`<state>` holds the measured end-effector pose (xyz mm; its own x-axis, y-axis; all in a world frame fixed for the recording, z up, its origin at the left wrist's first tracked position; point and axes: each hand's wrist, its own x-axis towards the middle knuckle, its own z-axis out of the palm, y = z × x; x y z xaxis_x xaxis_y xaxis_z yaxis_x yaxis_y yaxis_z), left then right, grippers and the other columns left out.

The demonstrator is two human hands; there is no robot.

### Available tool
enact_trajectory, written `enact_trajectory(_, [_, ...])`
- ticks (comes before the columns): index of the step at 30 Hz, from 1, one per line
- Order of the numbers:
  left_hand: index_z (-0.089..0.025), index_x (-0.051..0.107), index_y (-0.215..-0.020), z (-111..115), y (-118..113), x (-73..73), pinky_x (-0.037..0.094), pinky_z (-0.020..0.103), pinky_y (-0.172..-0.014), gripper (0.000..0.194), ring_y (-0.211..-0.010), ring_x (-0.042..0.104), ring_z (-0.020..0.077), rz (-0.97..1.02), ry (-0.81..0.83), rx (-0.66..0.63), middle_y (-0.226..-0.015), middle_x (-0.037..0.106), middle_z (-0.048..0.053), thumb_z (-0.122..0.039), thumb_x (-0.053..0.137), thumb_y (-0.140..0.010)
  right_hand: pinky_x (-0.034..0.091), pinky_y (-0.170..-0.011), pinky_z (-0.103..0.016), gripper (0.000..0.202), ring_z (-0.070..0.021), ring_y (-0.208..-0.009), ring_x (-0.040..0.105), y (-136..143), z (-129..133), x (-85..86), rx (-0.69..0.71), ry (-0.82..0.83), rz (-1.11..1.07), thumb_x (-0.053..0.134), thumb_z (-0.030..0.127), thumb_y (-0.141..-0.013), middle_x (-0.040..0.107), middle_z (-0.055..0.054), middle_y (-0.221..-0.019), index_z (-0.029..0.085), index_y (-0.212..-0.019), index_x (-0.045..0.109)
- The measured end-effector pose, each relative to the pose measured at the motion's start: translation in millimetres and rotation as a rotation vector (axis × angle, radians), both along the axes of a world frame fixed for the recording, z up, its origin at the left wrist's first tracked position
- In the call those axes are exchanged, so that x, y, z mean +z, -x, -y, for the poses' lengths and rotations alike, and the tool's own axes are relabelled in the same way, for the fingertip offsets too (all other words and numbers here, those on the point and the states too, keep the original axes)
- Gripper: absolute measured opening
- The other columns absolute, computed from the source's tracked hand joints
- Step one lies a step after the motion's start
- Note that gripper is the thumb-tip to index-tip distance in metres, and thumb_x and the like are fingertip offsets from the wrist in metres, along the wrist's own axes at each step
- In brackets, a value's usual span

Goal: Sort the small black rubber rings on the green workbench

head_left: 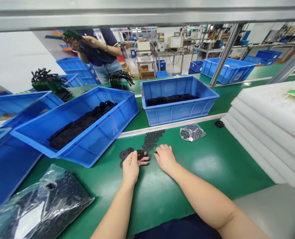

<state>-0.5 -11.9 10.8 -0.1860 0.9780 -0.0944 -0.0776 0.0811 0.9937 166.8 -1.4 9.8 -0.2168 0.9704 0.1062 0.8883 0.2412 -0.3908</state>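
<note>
My left hand (132, 166) holds a round black disc (140, 154) between thumb and fingers, just above the green tabletop (159, 196). Several more black discs (124, 154) lie on the table beside it, partly behind the hand. Beyond my hands, many small dark rings (152, 138) are spread in a flat patch. My right hand (164, 157) rests at the near right edge of this patch, fingers curled down toward the table. Whatever may be under its fingertips is too small to make out.
Blue bins with black parts stand behind, at left (112, 127) and centre (179, 111). A small clear bag (192, 132) lies right, a large bag (48, 202) front left. White foam sheets (264, 132) are stacked right. Another person (100, 49) stands beyond.
</note>
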Motion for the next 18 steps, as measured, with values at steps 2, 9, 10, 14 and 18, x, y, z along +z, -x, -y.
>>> enact_trajectory(2, [-0.012,0.059,-0.093,2,-2,-4.9,0.059,0.032,-0.055,0.054,-0.067,0.073,0.0229,0.094,0.067,-0.068,-0.087,0.074,0.014,-0.064,0.063,-0.079,0.037,-0.087,-0.037,0.012,-0.0237,-0.102,0.054,0,1,0.9,0.043,-0.051,-0.092,0.059,0.026,-0.097,0.065,-0.009,-0.104,0.018,-0.1,0.068])
enact_trajectory(9, [-0.014,0.057,-0.085,5,-10,-4.8,0.059,0.029,-0.054,0.048,-0.061,0.071,0.0205,0.243,0.17,-0.301,-0.066,0.068,0.004,-0.059,0.071,-0.075,0.04,-0.088,-0.035,0.019,-0.0209,-0.095,0.054,9,13,-0.3,0.234,-0.221,-0.266,0.055,0.026,-0.099,0.066,-0.008,-0.097,0.019,-0.103,0.072])
enact_trajectory(10, [-0.014,0.057,-0.084,6,-11,-5.2,0.06,0.029,-0.055,0.047,-0.062,0.071,0.02,0.279,0.175,-0.317,-0.067,0.068,0.004,-0.058,0.072,-0.076,0.041,-0.087,-0.035,0.02,-0.021,-0.095,0.054,10,14,-2.0,0.245,-0.219,-0.262,0.055,0.026,-0.099,0.066,-0.008,-0.096,0.019,-0.103,0.073])
enact_trajectory(14, [-0.012,0.059,-0.084,5,-10,-8.1,0.063,0.034,-0.062,0.048,-0.069,0.072,0.0216,0.4,0.199,-0.331,-0.071,0.07,0.006,-0.055,0.077,-0.072,0.042,-0.087,-0.035,0.02,-0.0207,-0.094,0.054,10,13,-7.2,0.247,-0.208,-0.259,0.056,0.026,-0.098,0.064,-0.007,-0.093,0.02,-0.103,0.074])
enact_trajectory(18, [-0.011,0.061,-0.082,4,-6,-5.1,0.064,0.037,-0.068,0.047,-0.074,0.073,0.0222,0.458,0.207,-0.344,-0.075,0.071,0.008,-0.052,0.079,-0.071,0.043,-0.087,-0.036,0.019,-0.0208,-0.092,0.055,10,14,-5.9,0.23,-0.198,-0.229,0.058,0.026,-0.097,0.064,-0.007,-0.092,0.021,-0.101,0.075])
